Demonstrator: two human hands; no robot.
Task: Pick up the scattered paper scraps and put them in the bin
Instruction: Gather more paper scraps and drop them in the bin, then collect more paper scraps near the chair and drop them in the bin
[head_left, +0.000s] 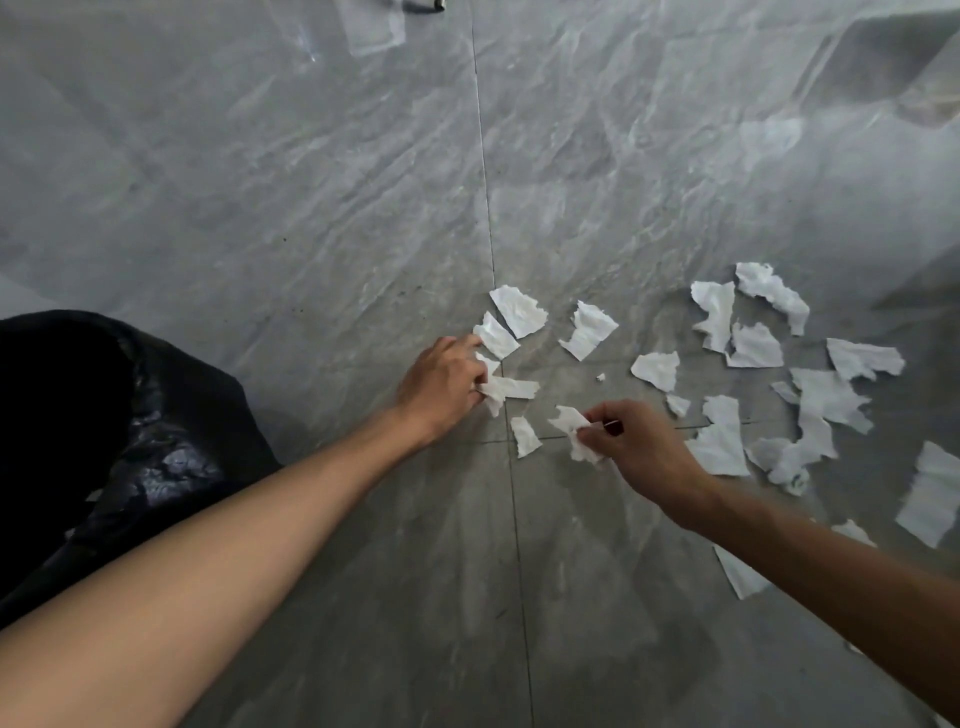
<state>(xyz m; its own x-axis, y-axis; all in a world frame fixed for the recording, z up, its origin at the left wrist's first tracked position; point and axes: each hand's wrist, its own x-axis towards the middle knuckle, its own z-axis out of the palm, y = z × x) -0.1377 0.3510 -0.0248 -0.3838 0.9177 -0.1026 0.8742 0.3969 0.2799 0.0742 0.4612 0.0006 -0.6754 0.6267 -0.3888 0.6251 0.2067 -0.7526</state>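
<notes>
Several torn white paper scraps (748, 348) lie scattered on the grey tiled floor, mostly to the right. My left hand (441, 384) is closed on a scrap (511, 389), and its forefinger touches another scrap (496, 335). My right hand (639, 447) pinches a crumpled paper scrap (574, 423) just above the floor. A small loose scrap (525, 435) lies between the two hands. The bin (156, 447), lined with a black plastic bag, stands at the left edge beside my left forearm.
The floor is glossy grey marble-look tile with a grout line (488, 234) running away from me. More scraps (930, 493) lie at the far right, one (740, 574) partly under my right forearm. A dark object (423, 5) shows at the top edge.
</notes>
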